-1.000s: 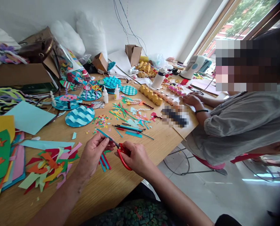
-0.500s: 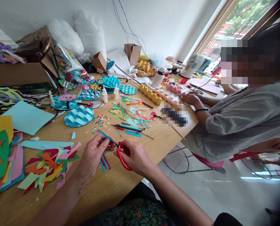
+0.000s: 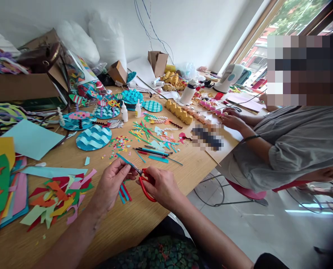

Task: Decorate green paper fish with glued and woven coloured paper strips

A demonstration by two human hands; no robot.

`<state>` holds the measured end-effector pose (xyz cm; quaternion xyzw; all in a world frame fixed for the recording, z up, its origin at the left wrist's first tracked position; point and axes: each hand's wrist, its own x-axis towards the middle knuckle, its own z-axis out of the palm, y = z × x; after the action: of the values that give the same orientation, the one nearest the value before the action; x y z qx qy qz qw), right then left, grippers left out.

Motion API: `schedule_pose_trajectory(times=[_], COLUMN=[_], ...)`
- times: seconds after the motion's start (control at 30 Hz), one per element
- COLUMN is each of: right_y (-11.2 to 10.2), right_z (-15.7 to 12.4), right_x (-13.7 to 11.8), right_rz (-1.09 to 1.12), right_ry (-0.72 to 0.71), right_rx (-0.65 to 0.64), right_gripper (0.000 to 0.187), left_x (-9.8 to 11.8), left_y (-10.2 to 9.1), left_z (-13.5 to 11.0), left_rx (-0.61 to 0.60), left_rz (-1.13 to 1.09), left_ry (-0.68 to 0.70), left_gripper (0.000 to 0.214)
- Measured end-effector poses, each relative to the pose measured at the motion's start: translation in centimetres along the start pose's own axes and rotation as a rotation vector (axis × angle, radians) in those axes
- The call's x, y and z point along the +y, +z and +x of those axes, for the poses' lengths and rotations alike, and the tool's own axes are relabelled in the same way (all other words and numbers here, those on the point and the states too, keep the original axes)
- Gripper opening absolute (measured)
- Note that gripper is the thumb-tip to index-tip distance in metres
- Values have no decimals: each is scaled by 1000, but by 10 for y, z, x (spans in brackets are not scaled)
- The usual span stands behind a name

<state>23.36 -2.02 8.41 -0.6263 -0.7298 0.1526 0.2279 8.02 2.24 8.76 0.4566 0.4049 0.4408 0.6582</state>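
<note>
My left hand (image 3: 113, 182) pinches a narrow blue paper strip (image 3: 122, 158) between thumb and fingers above the table. In my right hand (image 3: 164, 186) is a pair of red-handled scissors (image 3: 146, 192), with fingers wrapped round the loops. The blades lie along the strip, close to the left fingertips; whether they are parted I cannot tell. Beneath my hands, several blue and red paper strips (image 3: 125, 192) rest on the tabletop. Just beyond are thin pencils or brushes (image 3: 155, 150) and a heap of tiny paper dots (image 3: 120, 144).
Coloured paper scraps (image 3: 56, 201) and stacked sheets (image 3: 19, 190) cover the left side. Behind stand glue bottles (image 3: 124, 112), blue wavy paper discs (image 3: 93, 137) and a yellow egg-carton strip (image 3: 178, 112). A co-worker (image 3: 289, 145) sits at the right, hands over the table.
My hands, the strip and the scissors stay almost still. The co-worker has leaned to the right, and the nearer hand and forearm have shifted slightly.
</note>
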Motion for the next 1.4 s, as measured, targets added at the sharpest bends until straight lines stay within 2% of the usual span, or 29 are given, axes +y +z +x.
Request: schedule_pose_trajectory(times=[0.27,0.73,1.4], right_y=[-1,-2,-5], right_z=[-1,-1,-1], right_x=[0,0,0], right_rz=[-48,-69,2], right_ry=[-22,-19,-35], right_rx=[-3,-31,-62], right_gripper=[23,21,22], left_x=[-1,-4,-4], left_y=[-5,-11,-11], left_z=[1,2,0], left_rx=[-17,-4,-48], left_rz=[-8,44,20], left_ry=[-29,25,-39], left_gripper=[21,20,20])
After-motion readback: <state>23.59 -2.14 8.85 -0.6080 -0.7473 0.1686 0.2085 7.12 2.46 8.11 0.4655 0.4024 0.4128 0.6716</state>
